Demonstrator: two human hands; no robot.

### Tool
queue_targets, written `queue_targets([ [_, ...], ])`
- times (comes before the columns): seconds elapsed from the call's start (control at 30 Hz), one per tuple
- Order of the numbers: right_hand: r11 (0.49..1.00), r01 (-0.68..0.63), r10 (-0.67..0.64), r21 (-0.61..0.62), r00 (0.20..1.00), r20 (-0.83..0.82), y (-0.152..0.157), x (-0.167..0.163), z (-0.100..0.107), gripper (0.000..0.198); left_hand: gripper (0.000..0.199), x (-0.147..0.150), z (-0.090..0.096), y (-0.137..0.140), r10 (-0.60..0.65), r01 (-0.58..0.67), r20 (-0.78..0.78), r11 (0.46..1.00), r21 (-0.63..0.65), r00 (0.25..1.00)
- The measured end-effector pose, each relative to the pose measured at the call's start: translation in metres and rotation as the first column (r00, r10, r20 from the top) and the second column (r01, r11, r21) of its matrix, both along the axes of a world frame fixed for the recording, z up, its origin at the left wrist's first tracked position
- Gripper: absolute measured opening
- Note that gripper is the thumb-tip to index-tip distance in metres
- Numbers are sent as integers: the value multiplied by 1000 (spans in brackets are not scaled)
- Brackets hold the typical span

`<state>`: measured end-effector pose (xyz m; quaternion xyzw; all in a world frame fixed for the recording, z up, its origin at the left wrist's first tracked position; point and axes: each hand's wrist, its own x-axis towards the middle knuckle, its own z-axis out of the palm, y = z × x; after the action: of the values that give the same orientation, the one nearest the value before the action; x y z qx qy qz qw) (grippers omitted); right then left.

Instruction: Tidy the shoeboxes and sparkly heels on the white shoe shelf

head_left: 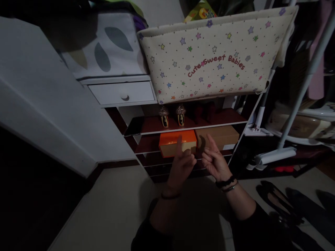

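My left hand is raised before the shelf, index finger pointing up and the other fingers curled in. It holds nothing. Beyond its fingertip sits an orange box with a tan front, on a lower shelf; I cannot tell whether the finger touches it. Beside it, my right hand makes the same pointing shape, empty too, with dark bands at the wrist. Behind that finger lies a brown cardboard box with a white label. The two hands are apart.
A pair of shoes with glittery tops stands on the dark red shelf above the boxes. Over it hangs a star-printed fabric bin, beside a white drawer. At right are a grey-handled mop and dark shoes on the floor.
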<state>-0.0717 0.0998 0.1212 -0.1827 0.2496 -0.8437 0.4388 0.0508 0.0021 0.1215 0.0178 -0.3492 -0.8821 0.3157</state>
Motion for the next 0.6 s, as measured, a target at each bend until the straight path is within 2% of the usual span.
queue_targets([
  [0.1,991,-84,62,-103,978,-197,17,5,24,107,108,22,17,8,-44,36,-60,991,-130,997],
  [0.2,974,-158,98,-160,939,-329,33,11,30,118,115,41,19,19,-83,30,-193,964,-264,978],
  [0.3,953,-214,113,-214,908,-404,45,17,19,121,116,49,11,26,-144,17,-315,928,-373,938],
  [0.4,933,-249,111,-261,886,-450,52,19,5,120,115,50,4,28,-161,-9,-350,899,-439,923],
  [0.5,922,-262,104,-284,877,-469,55,18,-4,117,115,49,1,28,-148,-24,-339,890,-456,929],
  [0.6,935,-243,98,-260,878,-469,57,16,-8,118,116,48,2,27,-136,-32,-340,896,-444,931],
])
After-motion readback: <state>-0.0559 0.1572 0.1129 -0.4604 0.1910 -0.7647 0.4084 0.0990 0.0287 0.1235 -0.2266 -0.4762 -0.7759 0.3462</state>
